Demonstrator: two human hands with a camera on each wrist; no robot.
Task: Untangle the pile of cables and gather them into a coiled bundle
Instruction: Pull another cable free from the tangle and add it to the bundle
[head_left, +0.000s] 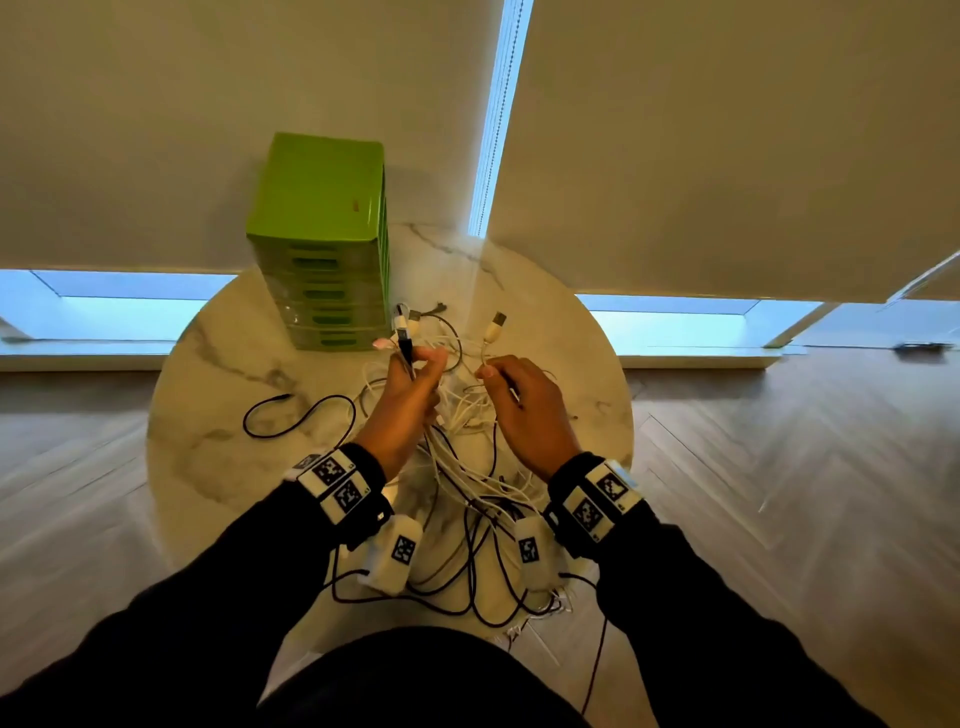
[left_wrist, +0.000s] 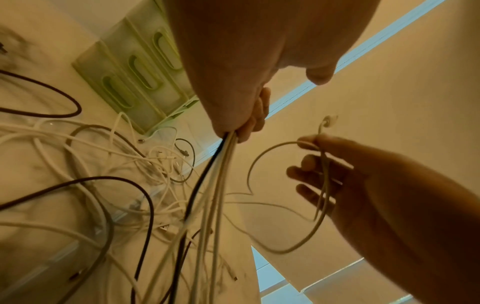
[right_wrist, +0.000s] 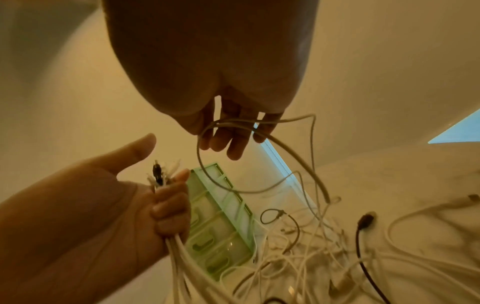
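Note:
A tangle of white and black cables (head_left: 467, 499) lies on the round marble table (head_left: 218, 415) and spills over its near edge. My left hand (head_left: 410, 384) is raised above the pile and grips a bunch of cable ends (right_wrist: 166, 181), mostly white with one black, plugs sticking up past the fingers. The strands hang down from that fist (left_wrist: 215, 185). Just to its right, my right hand (head_left: 519, 400) pinches a single white cable (head_left: 485, 353) whose USB plug (head_left: 497, 319) points up. That cable loops under the right fingers (right_wrist: 259, 185).
A green plastic drawer unit (head_left: 324, 234) stands at the back of the table, close behind my left hand. One black cable (head_left: 291, 415) loops on the tabletop to the left. Roller blinds and low windows lie beyond; wooden floor surrounds the table.

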